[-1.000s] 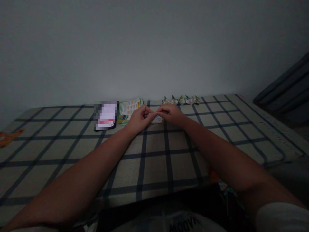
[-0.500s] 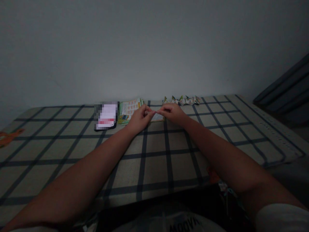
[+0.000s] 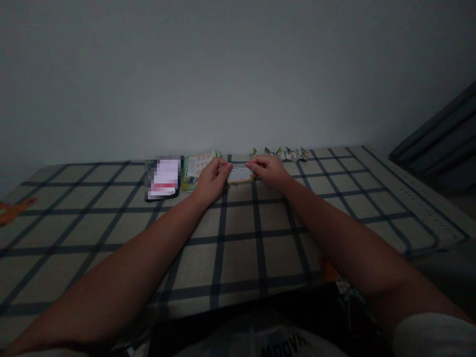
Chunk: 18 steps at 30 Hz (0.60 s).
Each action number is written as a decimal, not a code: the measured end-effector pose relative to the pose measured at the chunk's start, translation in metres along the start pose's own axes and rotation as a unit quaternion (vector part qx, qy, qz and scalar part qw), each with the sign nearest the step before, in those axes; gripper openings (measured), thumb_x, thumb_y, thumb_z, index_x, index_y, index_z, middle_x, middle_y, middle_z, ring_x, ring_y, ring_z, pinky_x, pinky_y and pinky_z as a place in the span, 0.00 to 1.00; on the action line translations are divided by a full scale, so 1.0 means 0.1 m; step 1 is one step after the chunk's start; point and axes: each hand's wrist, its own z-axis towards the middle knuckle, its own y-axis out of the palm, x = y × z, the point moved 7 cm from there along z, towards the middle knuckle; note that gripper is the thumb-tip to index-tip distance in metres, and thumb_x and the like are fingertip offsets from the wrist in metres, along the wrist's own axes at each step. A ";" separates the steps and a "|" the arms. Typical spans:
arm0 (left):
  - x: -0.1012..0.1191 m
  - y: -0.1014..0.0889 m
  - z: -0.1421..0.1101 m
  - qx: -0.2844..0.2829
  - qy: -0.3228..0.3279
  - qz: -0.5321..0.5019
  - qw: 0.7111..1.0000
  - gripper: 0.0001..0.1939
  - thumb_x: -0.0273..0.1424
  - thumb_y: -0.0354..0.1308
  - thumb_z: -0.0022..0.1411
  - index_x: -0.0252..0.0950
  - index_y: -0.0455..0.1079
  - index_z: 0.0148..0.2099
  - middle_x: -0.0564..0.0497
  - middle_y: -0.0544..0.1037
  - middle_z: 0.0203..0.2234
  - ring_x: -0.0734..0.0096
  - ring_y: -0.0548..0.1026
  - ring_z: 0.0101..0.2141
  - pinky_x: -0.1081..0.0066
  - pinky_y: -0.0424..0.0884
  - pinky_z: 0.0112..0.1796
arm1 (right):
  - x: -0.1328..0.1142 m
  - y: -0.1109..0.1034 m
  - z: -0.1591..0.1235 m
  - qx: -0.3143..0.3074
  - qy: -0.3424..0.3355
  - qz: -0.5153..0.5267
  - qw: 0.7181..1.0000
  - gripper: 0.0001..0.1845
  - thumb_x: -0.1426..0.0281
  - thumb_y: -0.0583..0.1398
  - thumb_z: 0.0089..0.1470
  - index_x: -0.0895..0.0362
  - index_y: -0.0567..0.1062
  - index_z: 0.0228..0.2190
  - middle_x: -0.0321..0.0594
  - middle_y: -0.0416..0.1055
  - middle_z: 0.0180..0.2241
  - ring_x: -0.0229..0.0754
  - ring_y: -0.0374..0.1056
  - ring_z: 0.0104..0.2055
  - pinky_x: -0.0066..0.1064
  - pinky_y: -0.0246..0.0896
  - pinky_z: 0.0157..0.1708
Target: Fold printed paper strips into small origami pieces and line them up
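My left hand (image 3: 210,179) and my right hand (image 3: 268,171) both pinch a small printed paper piece (image 3: 240,174) between them, held just above the checked cloth (image 3: 238,248). The left fingers grip its left end, the right fingers its right end. Behind the left hand lies a green and orange printed leaflet (image 3: 197,168). A row of small folded paper pieces (image 3: 284,153) sits along the wall behind my right hand.
A phone with a lit screen (image 3: 162,177) lies left of the leaflet. An orange object (image 3: 13,209) sits at the far left edge. A dark striped thing (image 3: 439,144) leans at the right. The wall stands close behind the cloth.
My hands have moved slightly apart and a little farther from me, so more of the small paper shows stretched between them.
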 end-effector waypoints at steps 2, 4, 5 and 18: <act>0.03 -0.02 0.00 0.006 0.013 0.027 1.000 0.13 0.42 0.55 0.67 0.39 0.65 0.35 0.56 0.69 0.21 0.73 0.67 0.22 0.72 0.60 0.24 | 0.02 0.00 -0.01 -0.003 0.012 0.021 1.000 0.18 0.58 0.61 0.56 0.61 0.80 0.32 0.38 0.73 0.25 0.35 0.64 0.27 0.28 0.58 0.28; 0.06 -0.06 0.00 0.022 0.023 0.061 0.998 0.12 0.41 0.55 0.67 0.39 0.65 0.35 0.56 0.70 0.21 0.72 0.68 0.23 0.72 0.61 0.25 | 0.04 0.03 -0.01 -0.029 0.022 0.038 0.999 0.20 0.57 0.59 0.57 0.62 0.80 0.34 0.38 0.73 0.25 0.35 0.63 0.26 0.28 0.58 0.28; 0.06 -0.07 0.00 0.029 0.024 0.073 0.997 0.12 0.41 0.55 0.67 0.39 0.65 0.35 0.56 0.70 0.22 0.72 0.68 0.24 0.72 0.61 0.25 | 0.05 0.05 -0.01 -0.044 0.026 0.044 0.998 0.20 0.57 0.59 0.58 0.62 0.80 0.35 0.38 0.73 0.25 0.35 0.63 0.26 0.28 0.59 0.28; 0.01 0.01 -0.01 -0.006 -0.037 -0.047 0.998 0.18 0.49 0.57 0.64 0.40 0.61 0.37 0.55 0.73 0.22 0.72 0.72 0.22 0.73 0.65 0.23 | 0.12 0.07 0.00 -0.037 0.056 0.089 0.994 0.19 0.57 0.59 0.58 0.60 0.79 0.37 0.39 0.74 0.29 0.35 0.64 0.28 0.27 0.61 0.28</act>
